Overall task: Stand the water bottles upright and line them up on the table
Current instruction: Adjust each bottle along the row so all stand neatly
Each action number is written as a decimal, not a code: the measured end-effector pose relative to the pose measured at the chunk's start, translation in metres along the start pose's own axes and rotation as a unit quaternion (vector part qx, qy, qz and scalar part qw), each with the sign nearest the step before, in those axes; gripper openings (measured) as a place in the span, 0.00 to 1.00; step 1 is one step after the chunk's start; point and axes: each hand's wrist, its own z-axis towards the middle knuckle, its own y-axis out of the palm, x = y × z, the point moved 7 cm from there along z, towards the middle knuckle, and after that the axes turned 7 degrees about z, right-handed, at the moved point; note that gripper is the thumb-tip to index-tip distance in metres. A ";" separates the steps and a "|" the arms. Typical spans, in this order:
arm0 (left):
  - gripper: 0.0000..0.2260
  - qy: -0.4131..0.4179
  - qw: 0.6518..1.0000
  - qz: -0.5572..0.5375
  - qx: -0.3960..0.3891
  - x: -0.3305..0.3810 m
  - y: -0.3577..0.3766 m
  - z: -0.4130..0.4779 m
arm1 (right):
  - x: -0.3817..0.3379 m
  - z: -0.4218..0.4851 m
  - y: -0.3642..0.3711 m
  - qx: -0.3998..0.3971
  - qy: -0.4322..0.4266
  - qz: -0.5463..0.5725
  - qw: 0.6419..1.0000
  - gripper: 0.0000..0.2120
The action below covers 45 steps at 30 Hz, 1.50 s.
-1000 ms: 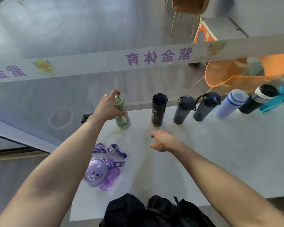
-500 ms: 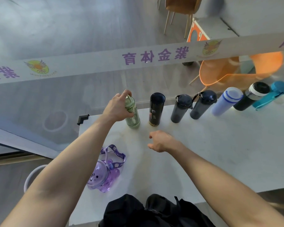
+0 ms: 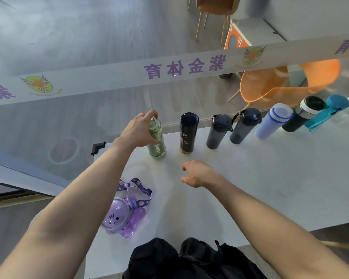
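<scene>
Green water bottle (image 3: 157, 141) stands upright on the counter (image 3: 270, 178), left hand (image 3: 138, 130) grasping its top; right hand (image 3: 197, 173) hovers loosely curled, empty.

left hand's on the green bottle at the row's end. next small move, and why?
Probably let go of the green bottle and reach for the purple bottle. The green one stands upright beside the black bottle, in line, with the left hand gripping its top; the purple one sits apart near the table's front edge.

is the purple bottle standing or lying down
Cannot tell for sure. The purple bottle shows its domed lid toward the camera, strap loose behind it, near the table front edge, apart from the row.
</scene>
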 end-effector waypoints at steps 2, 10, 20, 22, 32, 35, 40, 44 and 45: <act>0.37 0.001 1.000 -0.002 -0.001 0.001 0.000 -0.001 | -0.002 0.001 0.002 -0.003 0.000 0.004 1.000 0.21; 0.37 -0.013 1.000 0.003 -0.012 -0.001 0.000 0.001 | -0.006 0.003 0.007 -0.006 -0.003 0.005 1.000 0.23; 0.37 -0.044 0.999 -0.004 0.001 0.001 0.004 -0.001 | -0.008 0.001 0.011 -0.017 -0.003 0.002 1.000 0.24; 0.39 -0.044 0.999 -0.006 -0.004 0.002 0.004 -0.001 | -0.008 0.001 0.012 -0.020 -0.003 0.002 1.000 0.25; 0.59 -0.091 0.995 -0.028 -0.027 -0.027 -0.017 -0.046 | -0.012 -0.002 0.026 -0.041 -0.032 -0.023 0.998 0.25; 0.44 -0.125 0.992 0.009 -0.028 -0.051 -0.012 -0.083 | -0.020 -0.001 0.033 -0.046 -0.052 -0.039 0.997 0.26; 0.26 -0.146 0.987 0.030 -0.061 -0.074 0.018 -0.157 | -0.046 0.001 0.043 -0.031 -0.097 -0.077 0.992 0.29; 0.29 -0.177 0.979 0.080 -0.065 -0.069 0.030 -0.210 | -0.067 -0.001 0.051 -0.031 -0.123 -0.094 0.987 0.28; 0.32 -0.185 0.976 0.098 -0.058 -0.066 0.033 -0.222 | -0.072 -0.002 0.053 -0.034 -0.127 -0.096 0.987 0.27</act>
